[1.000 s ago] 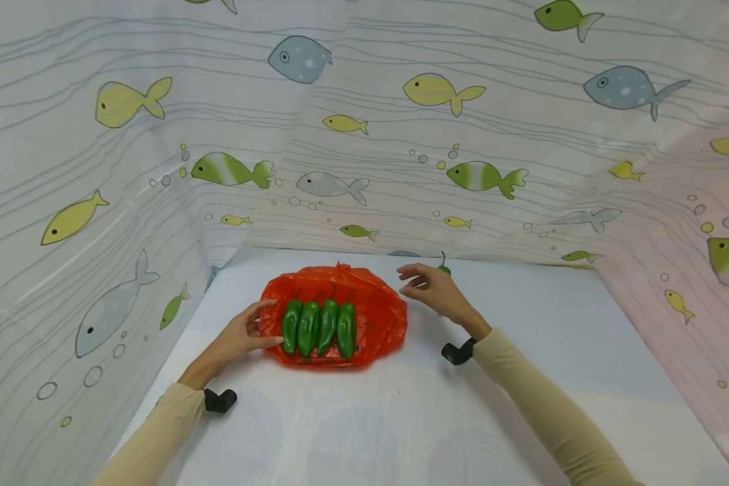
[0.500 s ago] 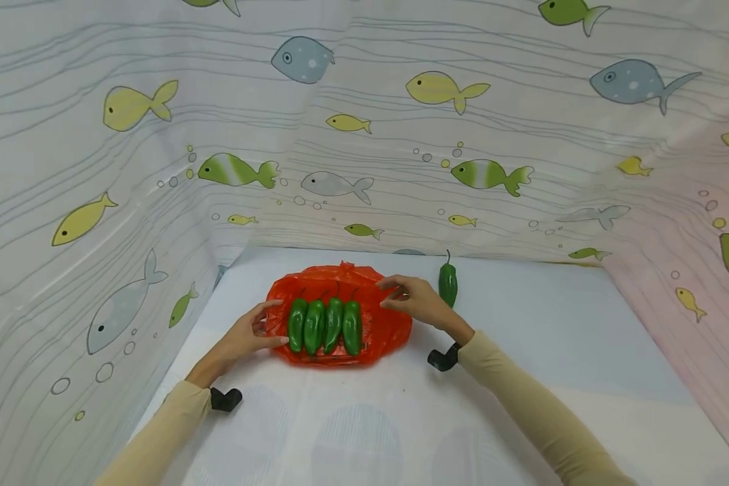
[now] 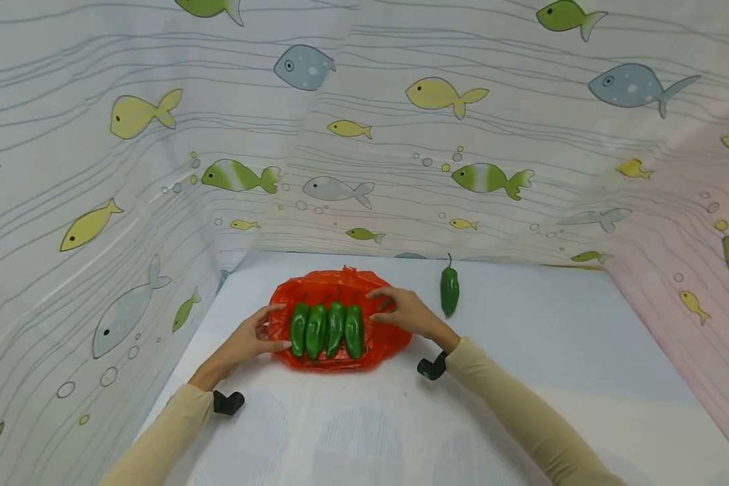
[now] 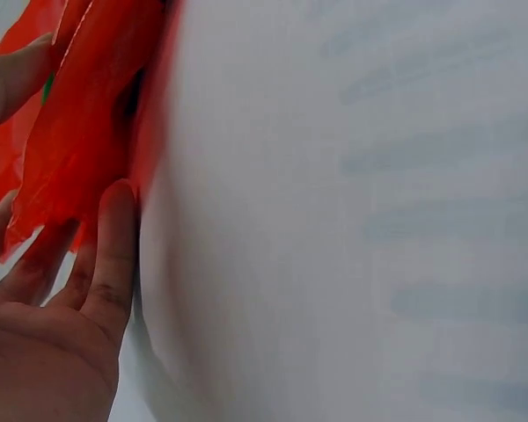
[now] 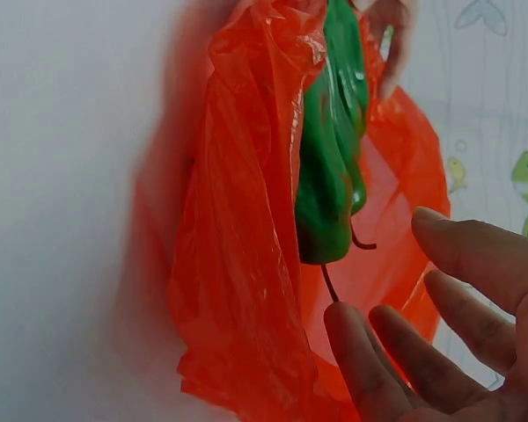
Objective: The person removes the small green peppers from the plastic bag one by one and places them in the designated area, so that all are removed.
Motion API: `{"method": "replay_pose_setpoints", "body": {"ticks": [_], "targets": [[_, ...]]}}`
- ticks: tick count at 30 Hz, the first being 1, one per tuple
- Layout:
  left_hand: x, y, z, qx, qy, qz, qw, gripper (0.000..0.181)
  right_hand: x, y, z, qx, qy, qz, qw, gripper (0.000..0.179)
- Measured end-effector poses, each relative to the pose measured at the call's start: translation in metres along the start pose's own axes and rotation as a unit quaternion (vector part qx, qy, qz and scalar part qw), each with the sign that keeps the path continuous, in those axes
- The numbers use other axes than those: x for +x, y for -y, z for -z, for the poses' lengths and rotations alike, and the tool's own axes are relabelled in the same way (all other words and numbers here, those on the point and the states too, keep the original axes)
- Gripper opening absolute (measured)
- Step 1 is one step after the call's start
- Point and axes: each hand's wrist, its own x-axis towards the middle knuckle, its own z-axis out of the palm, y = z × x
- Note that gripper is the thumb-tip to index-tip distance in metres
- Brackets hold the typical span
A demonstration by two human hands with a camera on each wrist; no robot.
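A red plastic bag (image 3: 387, 343) lies with its mouth spread on the white table. Inside, several long green peppers (image 3: 335, 331) stand side by side, their thin stems pointing away from me. My left hand (image 3: 243, 345) holds the bag's left end, thumb at the near rim and the other fingers along the outside. My right hand (image 3: 408, 313) hovers over the right part of the bag with nothing in it. In the right wrist view its parted fingers (image 5: 361, 352) are close to a pepper stem. One more green pepper (image 3: 449, 291) lies by itself behind the right hand.
A white cloth printed with fish (image 3: 486, 178) rises as a wall behind the table (image 3: 522, 324) and on both sides. Each wrist wears a small black camera mount (image 3: 433, 366).
My right hand has moved left from beside the lone pepper to over the bag, uncovering that pepper. The left hand stays at the bag's left end. The view has shifted slightly.
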Motion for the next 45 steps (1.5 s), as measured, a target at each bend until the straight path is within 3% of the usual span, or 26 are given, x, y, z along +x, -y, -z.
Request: {"method": "replay_pose_setpoints", "body": {"ticks": [11, 21, 28, 33, 45], "targets": [[-0.001, 0.001, -0.001, -0.001, -0.014, -0.003, 0.9999, 0.083, 0.009, 0.003, -0.006, -0.015, 0.007, -0.014, 0.9998, 0.051], [0.001, 0.001, -0.002, -0.009, -0.015, -0.009, 0.9998, 0.082, 0.018, -0.005, -0.014, -0.023, 0.011, -0.012, 0.9996, 0.056], [-0.001, 0.006, -0.002, -0.015, -0.007, 0.001, 0.9999, 0.083, 0.018, -0.005, -0.021, -0.024, 0.019, -0.033, 0.999, 0.057], [-0.002, 0.007, -0.002, -0.017, -0.008, -0.015, 0.9997, 0.082, 0.02, -0.001, -0.025, -0.03, 0.022, -0.033, 0.9988, 0.058], [0.001, 0.006, -0.001, -0.005, -0.008, -0.007, 0.9999, 0.083, 0.027, -0.006, -0.032, -0.056, 0.02, -0.02, 0.998, 0.062]]}}
